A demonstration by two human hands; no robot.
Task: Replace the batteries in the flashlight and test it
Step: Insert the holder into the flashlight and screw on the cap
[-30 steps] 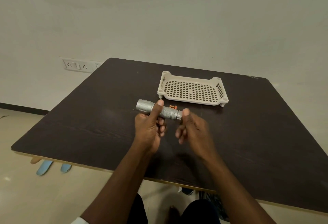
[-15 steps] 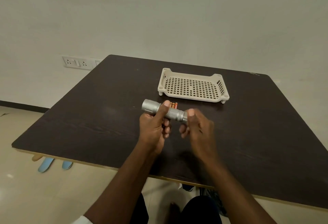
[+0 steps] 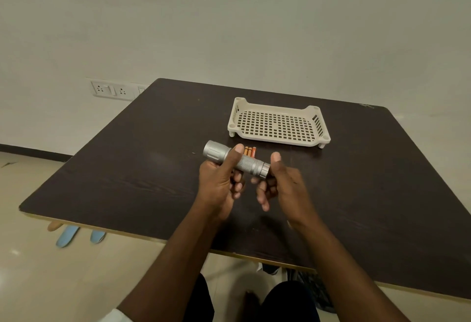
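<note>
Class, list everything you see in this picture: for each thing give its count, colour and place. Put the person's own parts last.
flashlight: one, silver, held above the table's middle
batteries: three, orange, on the table just behind the flashlight
tray: one, cream, perforated, far side of the table
table: one, dark brown
wall socket panel: one, white, on the wall at left
slippers: two, light blue, on the floor under the table's left edge
left hand: grips the flashlight's body
right hand: fingers at the flashlight's tail end
</note>
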